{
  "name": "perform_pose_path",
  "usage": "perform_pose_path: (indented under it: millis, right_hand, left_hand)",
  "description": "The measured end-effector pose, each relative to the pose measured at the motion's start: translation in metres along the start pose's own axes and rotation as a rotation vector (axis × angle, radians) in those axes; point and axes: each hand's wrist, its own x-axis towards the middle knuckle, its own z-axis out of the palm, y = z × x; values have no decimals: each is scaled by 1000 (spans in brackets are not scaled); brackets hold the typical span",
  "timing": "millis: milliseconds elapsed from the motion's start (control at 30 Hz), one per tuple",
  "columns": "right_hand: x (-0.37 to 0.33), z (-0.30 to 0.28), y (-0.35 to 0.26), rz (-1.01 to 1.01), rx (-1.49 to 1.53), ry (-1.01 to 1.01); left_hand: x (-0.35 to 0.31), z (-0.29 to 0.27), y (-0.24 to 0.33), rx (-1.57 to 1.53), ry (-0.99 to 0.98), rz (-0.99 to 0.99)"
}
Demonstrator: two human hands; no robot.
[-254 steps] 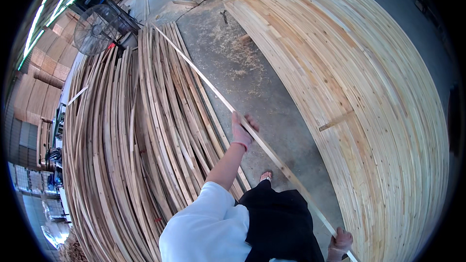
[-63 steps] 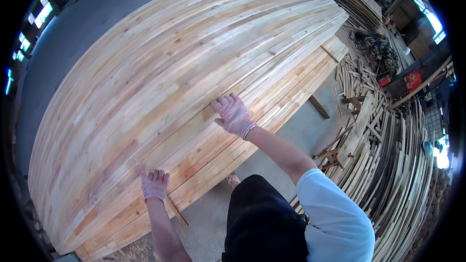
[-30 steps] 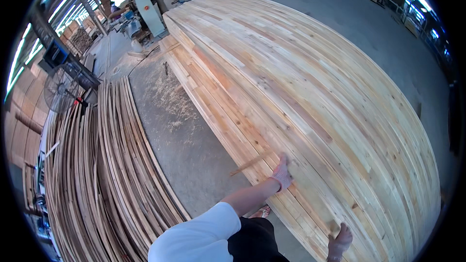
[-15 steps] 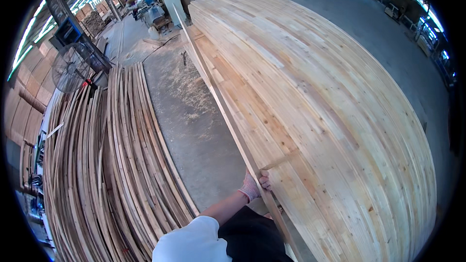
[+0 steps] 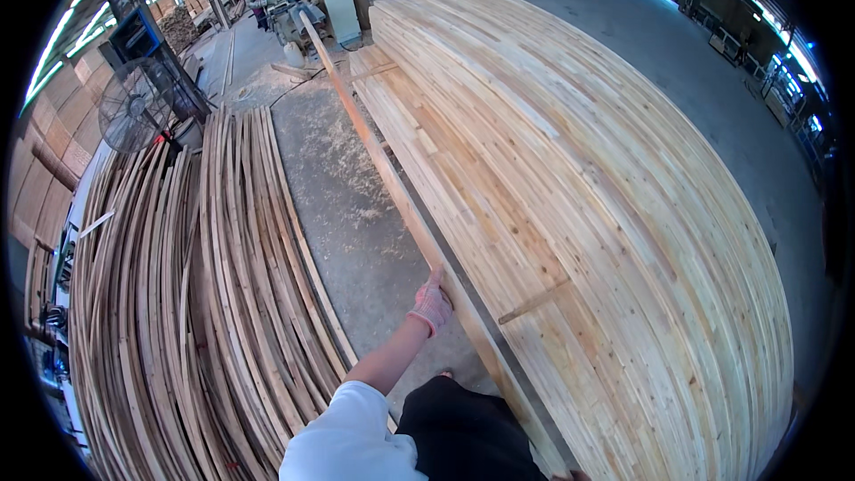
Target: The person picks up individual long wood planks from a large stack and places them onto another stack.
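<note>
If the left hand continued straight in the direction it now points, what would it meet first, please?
The long board that the left hand grips, right against it; beyond it, perhaps the broad wooden stack, though depth is hard to judge.

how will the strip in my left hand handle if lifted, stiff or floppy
The strip would probably flex, being long and narrow. It seems light for its length, as it looks like slender bare wood. Its far end may swing, reaching well ahead of the left hand.
</note>
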Motion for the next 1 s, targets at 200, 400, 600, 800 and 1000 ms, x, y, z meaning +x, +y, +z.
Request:
perform_pose_path:
  millis: [200, 400, 600, 800, 1000]
  right_hand:
    - [37, 22, -244, 70, 1, -253]
    - [39, 11, -196, -436, 73, 30]
    - [-78, -107, 5, 353, -321, 291]
    - [-114, -83, -7, 598, -442, 988]
    - [-71, -34, -237, 138, -81, 564]
  left_hand:
    - [-114, -21, -81, 369, -558, -700]
    - [-160, -12, -123, 472, -359, -828]
    - [-115, 19, -55, 543, -470, -535]
    - [-82, 90, 2, 249, -278, -202]
    - [45, 122, 90, 121, -192, 45]
